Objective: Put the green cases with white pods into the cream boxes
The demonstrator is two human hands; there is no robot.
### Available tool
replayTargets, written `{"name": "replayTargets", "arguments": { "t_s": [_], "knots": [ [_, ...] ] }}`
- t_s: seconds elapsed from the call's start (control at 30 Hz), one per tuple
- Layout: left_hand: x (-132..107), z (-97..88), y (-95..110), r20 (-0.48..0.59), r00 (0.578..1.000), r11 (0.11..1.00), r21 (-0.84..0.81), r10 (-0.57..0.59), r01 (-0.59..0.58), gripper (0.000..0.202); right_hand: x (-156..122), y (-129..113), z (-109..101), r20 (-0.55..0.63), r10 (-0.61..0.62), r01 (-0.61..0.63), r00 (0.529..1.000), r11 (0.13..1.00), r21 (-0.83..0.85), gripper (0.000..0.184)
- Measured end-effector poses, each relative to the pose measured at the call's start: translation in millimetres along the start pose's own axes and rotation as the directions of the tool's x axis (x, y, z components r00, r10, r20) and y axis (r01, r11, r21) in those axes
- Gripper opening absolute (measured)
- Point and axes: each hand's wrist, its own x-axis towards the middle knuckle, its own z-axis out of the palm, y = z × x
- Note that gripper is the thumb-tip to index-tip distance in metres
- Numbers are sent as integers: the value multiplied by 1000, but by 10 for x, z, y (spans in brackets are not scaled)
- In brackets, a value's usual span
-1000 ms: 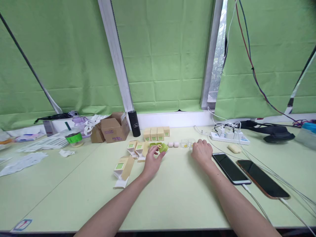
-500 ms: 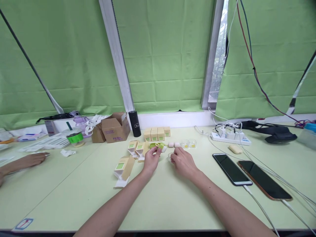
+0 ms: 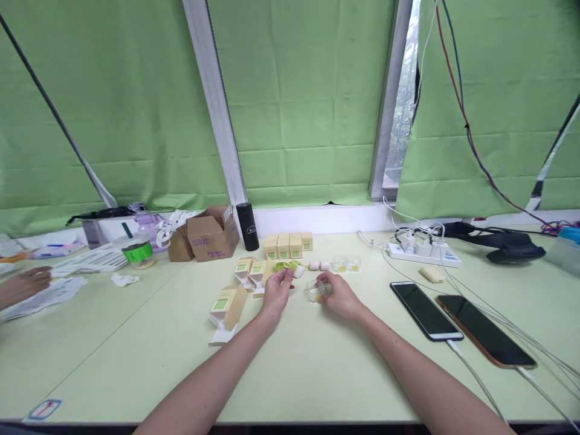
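My left hand (image 3: 276,292) rests on the pale green table (image 3: 136,344) with its fingers closed around a small green item (image 3: 284,266) near the opened cream boxes (image 3: 252,272). My right hand (image 3: 341,296) lies just to its right, fingers pinched on a small clear plastic case (image 3: 313,290) that sits on the table. Two pink-white pods (image 3: 319,265) and two more clear cases (image 3: 346,263) lie in a row just behind my hands. A row of closed cream boxes (image 3: 288,245) stands farther back.
Two phones (image 3: 457,322) with cables lie at the right, a power strip (image 3: 423,251) behind them. A flat opened box (image 3: 226,307) lies left of my left arm. Cardboard boxes (image 3: 206,240), a black cylinder (image 3: 247,226) and a cup (image 3: 137,251) stand at the back left. Another person's hand (image 3: 20,286) is at the far left.
My right hand came from the clear cases at the back right toward the middle, bringing one clear case beside my left hand. The other person's hand appeared at the left, then drew back.
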Motion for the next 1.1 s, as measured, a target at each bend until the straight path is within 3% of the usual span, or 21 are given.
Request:
{"name": "replayTargets", "arguments": {
  "t_s": [0.13,0.27,0.4,0.5,0.6,0.83,1.1],
  "knots": [
    [-1,3,2,-5,1000,999,-47,-12,12,71,58,-34,-1,-29,92,-75,995,925,374,39],
    [-6,6,15,-15,999,996,-79,-33,31,69,51,-186,-67,45,148,-133,988,671,730,48],
    [-10,5,14,-23,999,995,-97,-33,31,68,-13,-315,-103,152,132,-195,979,433,880,45],
    [-12,6,6,-17,1000,995,-99,-23,21,67,-46,-369,-95,191,118,-221,975,351,910,46],
    [-14,10,1,2,1000,995,-100,-5,5,67,-64,-399,-76,194,93,-214,977,340,916,48],
    [-24,17,-2,28,999,996,-92,22,-20,65,-88,-400,-35,168,83,-187,982,430,883,52],
    [-57,36,27,48,998,998,-54,42,-40,63,-94,-424,-27,162,85,-183,983,449,874,54]
  ]
}}
